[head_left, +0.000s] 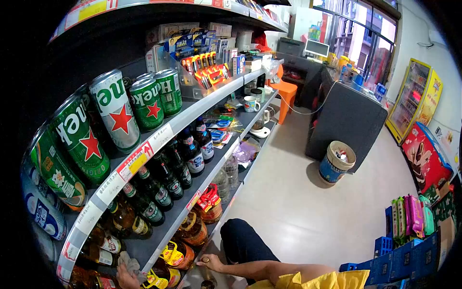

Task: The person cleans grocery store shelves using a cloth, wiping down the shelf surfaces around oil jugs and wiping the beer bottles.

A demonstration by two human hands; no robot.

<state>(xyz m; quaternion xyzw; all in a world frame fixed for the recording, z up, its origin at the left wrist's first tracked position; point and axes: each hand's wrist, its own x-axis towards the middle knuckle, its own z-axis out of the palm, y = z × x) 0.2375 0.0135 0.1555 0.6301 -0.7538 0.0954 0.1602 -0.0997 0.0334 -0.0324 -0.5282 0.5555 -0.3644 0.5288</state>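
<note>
My left hand (126, 278) is closed on a crumpled grey cloth (129, 262) at the lower left, beside the brown beer bottles (107, 241) on the shelf. My right hand (211, 263) grips a bottle (208, 278) near its top, just off the front edge of the lower shelf. The bottle's lower part is dim, and its label cannot be made out. Between my hands stand large jugs (175, 254) of amber liquid with yellow and red collars. Dark green beer bottles (150, 207) fill the shelf above them.
Green beer cans (79, 139) line the upper shelf, over a price rail (144, 149). A waste bucket (336, 161) stands on the floor before a dark counter (346, 115). Behind it are an orange chair (285, 94) and a yellow fridge (415, 101). Blue crates (404, 262) stand at the lower right.
</note>
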